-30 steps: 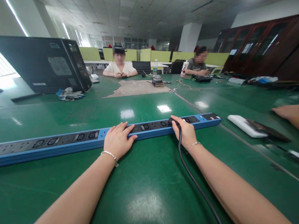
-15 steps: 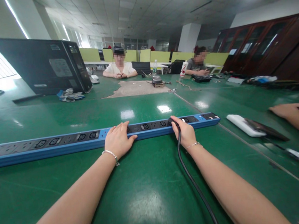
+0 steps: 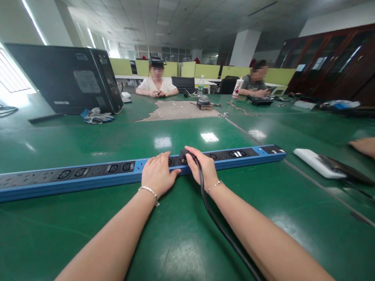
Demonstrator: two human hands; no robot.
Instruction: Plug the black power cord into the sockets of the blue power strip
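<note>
A long blue power strip (image 3: 112,180) with black sockets lies across the green table. My left hand (image 3: 159,173) rests on the strip near its middle, fingers over the top and thumb along the front edge. Just right of it, my right hand (image 3: 204,167) grips a black plug (image 3: 183,155) over the sockets. Whether the plug touches a socket cannot be made out. A black cable (image 3: 214,217) runs from the plug toward me, past my right forearm.
A black computer case (image 3: 67,79) and gloves (image 3: 96,116) stand back left. At right lie a white device (image 3: 317,163) and a dark flat object (image 3: 347,170), near another person's hand (image 3: 374,148). Two people sit across the table. A bottle (image 3: 200,86) stands at the back.
My right hand has moved left along the strip with the plug, closer to my left hand. My left hand stays on the strip. The view has shifted slightly.
</note>
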